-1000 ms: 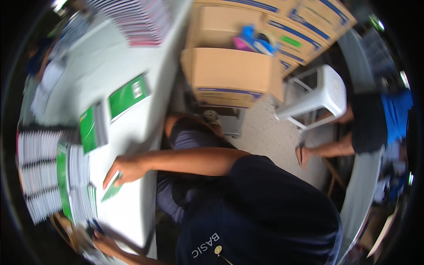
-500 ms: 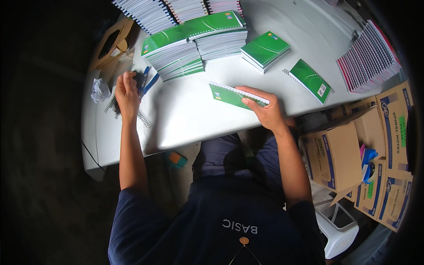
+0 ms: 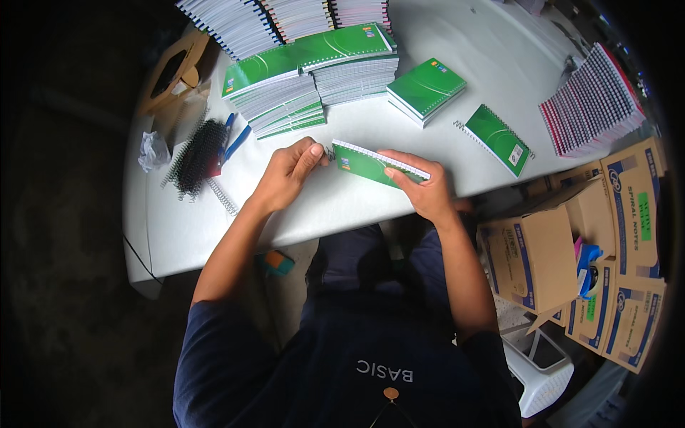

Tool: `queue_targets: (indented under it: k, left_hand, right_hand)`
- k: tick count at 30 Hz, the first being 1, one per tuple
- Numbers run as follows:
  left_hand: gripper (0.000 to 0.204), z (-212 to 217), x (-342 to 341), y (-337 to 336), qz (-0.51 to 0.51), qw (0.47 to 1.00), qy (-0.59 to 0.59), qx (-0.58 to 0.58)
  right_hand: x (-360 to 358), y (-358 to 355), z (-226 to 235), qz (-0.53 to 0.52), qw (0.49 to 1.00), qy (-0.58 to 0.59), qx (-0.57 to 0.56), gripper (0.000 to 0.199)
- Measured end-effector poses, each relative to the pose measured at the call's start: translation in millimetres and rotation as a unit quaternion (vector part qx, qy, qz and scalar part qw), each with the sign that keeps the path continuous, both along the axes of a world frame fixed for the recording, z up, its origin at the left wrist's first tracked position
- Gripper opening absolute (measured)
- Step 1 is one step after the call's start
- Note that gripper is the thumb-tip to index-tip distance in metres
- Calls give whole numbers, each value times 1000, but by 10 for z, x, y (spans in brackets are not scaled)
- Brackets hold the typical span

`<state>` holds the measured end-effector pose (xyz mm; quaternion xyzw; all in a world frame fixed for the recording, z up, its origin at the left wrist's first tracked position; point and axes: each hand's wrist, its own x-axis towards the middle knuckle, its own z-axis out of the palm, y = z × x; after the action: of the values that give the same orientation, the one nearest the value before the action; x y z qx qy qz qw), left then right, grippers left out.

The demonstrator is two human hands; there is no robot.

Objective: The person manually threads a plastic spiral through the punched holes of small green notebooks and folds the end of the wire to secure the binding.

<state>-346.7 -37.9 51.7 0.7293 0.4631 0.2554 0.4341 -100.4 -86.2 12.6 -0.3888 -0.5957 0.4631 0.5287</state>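
Plainly, in the head view, my right hand (image 3: 422, 187) grips a green notebook (image 3: 365, 166) above the table (image 3: 303, 222), close to its near edge, thumb pressed on the cover and fingers behind. My left hand (image 3: 289, 173) has thumb and forefinger pressed together, pinching a dark wire coil (image 3: 330, 153) at the notebook's left end; I cannot tell whether the wire has entered the holes.

Beyond the table's near edge, to my right, an open carton (image 3: 542, 257) holds a blue tape dispenser (image 3: 589, 260) and something pink (image 3: 578, 247). Other cartons (image 3: 632, 321) with blue bands stand just beside it; their insides are hidden from me. Toward the far end of the table's left edge is a brown box (image 3: 175, 71) with a dark opening, too dark to see into. Nearer me along that edge lie crumpled clear plastic (image 3: 153, 152) and a heap of black coils (image 3: 196, 158), with a blue-handled tool (image 3: 237, 143) just beside the heap. Stacked green notebooks (image 3: 285, 100) stand toward the table's far side.
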Motion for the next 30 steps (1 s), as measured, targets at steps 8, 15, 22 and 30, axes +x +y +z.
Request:
queue_targets:
  k: [8, 15, 22, 30]
  left_hand:
    - [39, 247, 16, 113, 4, 983, -19, -182]
    - [18, 424, -88, 247, -104, 992, -36, -64]
    - [33, 403, -98, 65, -51, 968, -88, -231]
    - [38, -64, -385, -372, 319, 823, 180, 434]
  right_hand:
    - [-45, -14, -39, -17, 999, -20, 46, 25]
    - [-74, -43, -89, -10, 1000, -4, 27, 28]
    - [-70, -33, -67, -10, 999, -7, 41, 25]
    - [23, 19, -18, 12, 999, -22, 34, 25]
